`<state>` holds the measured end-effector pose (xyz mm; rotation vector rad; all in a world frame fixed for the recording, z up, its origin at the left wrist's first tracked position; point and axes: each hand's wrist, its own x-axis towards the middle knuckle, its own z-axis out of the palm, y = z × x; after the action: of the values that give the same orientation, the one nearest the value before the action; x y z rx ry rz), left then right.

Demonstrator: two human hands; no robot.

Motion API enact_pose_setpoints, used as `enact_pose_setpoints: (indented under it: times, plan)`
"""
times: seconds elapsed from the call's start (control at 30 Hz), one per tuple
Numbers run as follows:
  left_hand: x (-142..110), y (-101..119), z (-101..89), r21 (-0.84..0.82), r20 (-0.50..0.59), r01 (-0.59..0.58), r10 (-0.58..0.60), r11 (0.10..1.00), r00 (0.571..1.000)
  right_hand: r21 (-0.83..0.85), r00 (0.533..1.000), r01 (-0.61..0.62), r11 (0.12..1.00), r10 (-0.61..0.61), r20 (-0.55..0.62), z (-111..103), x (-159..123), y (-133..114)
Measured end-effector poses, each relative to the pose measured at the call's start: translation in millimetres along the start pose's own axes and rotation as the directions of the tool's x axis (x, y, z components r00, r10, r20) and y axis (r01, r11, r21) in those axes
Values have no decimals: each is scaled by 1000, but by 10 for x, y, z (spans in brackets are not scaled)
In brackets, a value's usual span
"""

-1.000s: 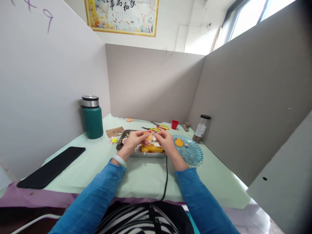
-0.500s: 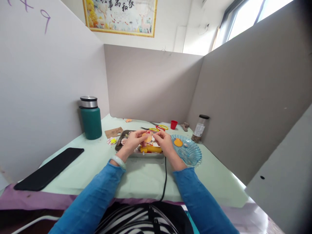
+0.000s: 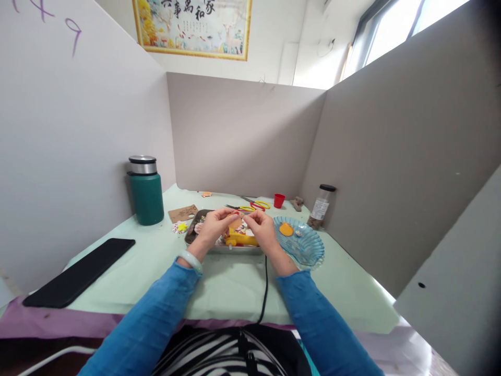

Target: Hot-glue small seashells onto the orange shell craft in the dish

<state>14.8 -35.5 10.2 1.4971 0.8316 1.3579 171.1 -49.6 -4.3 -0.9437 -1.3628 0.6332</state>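
Over a metal tray [image 3: 211, 250], my left hand [image 3: 217, 225] pinches a flat, pale orange piece [image 3: 236, 223] with some red at its upper edge. My right hand [image 3: 261, 228] is close by on the right, thumb and forefinger pressed together at the piece's edge; whatever is between those fingertips is too small to make out. Below the fingers, a yellow glue gun [image 3: 239, 239] lies across the tray among pale and pinkish small pieces. A black cord [image 3: 265, 292] runs from the tray's right end to the table's front edge.
Right of the tray sits a blue scalloped plate [image 3: 311, 250] holding an orange disc [image 3: 286, 229]. Behind are scissors [image 3: 246, 208], a red cup [image 3: 279, 200] and a lidded jar [image 3: 321, 206]. A green bottle [image 3: 146, 196] and a black slab [image 3: 84, 271] stand left. Grey partitions [image 3: 246, 130] surround the table.
The orange piece has turned slightly in my left fingers, and its red part shows less. My right fingertips have shifted a little left, nearer to it.
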Motion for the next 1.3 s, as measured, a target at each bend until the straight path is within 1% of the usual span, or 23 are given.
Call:
enact_pose_setpoints:
  times: [0.37, 0.53, 0.7, 0.93, 1.3]
  plan:
    - [-19, 25, 6, 40, 34, -75, 73, 996, 997, 15, 1000, 7, 1000, -7, 11, -11, 6, 15]
    - [-22, 24, 9, 55, 26, -82, 80, 995, 996, 44, 1000, 18, 999, -19, 11, -11, 0, -4]
    - [-36, 41, 19, 62, 12, -92, 91, 994, 996, 40, 1000, 17, 999, -18, 7, -9, -17, -39]
    - [-23, 11, 5, 56, 10, -95, 95, 994, 995, 58, 1000, 29, 998, -29, 10, -11, -15, -42]
    - [-11, -10, -5, 41, 30, -105, 104, 994, 994, 61, 1000, 28, 998, -28, 11, 2, -18, -23]
